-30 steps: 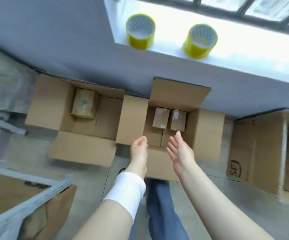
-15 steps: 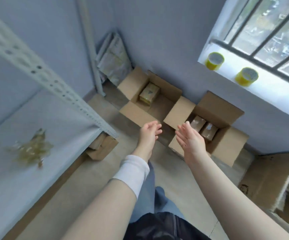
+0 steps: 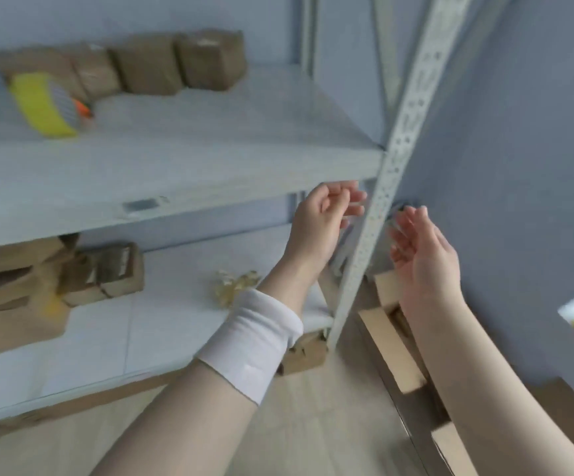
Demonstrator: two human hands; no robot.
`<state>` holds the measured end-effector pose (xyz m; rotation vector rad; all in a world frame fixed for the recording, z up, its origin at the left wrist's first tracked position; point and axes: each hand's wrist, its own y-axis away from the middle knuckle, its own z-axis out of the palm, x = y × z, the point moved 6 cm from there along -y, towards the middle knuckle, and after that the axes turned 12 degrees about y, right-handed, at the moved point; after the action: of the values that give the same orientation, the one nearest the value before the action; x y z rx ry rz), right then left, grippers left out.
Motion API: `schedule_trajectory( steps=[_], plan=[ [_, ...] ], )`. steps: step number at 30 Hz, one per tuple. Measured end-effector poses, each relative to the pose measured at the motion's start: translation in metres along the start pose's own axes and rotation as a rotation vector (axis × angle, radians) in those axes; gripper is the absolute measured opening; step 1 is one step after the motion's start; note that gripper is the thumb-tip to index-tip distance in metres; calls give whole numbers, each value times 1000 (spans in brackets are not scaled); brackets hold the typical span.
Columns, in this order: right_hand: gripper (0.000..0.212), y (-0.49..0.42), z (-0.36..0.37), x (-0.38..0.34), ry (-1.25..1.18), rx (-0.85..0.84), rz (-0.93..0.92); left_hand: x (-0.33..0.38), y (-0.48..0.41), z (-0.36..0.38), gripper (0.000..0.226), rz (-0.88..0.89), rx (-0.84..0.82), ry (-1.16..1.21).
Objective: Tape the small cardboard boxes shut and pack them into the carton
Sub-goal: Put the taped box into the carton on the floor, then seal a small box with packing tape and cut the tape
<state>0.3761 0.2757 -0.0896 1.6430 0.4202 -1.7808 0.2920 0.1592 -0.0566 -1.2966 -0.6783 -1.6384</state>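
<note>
Up in front of the metal rack (image 3: pixel 400 125), both hands hang in mid-air, holding nothing. The left hand (image 3: pixel 325 219) hovers just below the front edge of the upper shelf (image 3: pixel 210 149), fingers loosely curled, a white wristband (image 3: pixel 254 341) on its forearm. The right hand (image 3: pixel 423 250) floats on the other side of the rack's punched upright post, palm turned inward, fingers relaxed and slightly spread. Neither one touches the shelf or the post.

Now the goods: a row of small cardboard boxes (image 3: pixel 148 68) stands at the back of the upper shelf, blurred, with a yellow tape roll (image 3: pixel 43 104) just in front of the leftmost one. More small boxes (image 3: pixel 117 269) sit on the lower shelf (image 3: pixel 161 331) at the left, and a crumpled scrap of clear tape (image 3: pixel 234 286) lies near the left wrist. Down on the floor at the right, the carton (image 3: pixel 393 350) shows its open flaps, partly hidden behind the right forearm; its contents can't be made out.
</note>
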Motion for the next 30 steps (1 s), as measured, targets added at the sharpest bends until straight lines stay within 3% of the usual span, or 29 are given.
schedule_trajectory(
  steps=[8,12,21,25,30],
  plan=[
    [17,8,167,-47,39,-233,-106,116,-30,-147,22,158,205,-119],
    [32,-6,222,-51,115,-322,-98,133,-54,-196,6,138,293,-172],
    [61,-105,305,-56,233,-412,-20,120,-176,-241,44,77,361,-338],
    [63,-168,348,-66,278,-442,-21,121,-259,-244,54,84,413,-434],
    [70,-237,411,-73,346,-464,-4,134,-347,-247,56,189,469,-746]
  ],
)
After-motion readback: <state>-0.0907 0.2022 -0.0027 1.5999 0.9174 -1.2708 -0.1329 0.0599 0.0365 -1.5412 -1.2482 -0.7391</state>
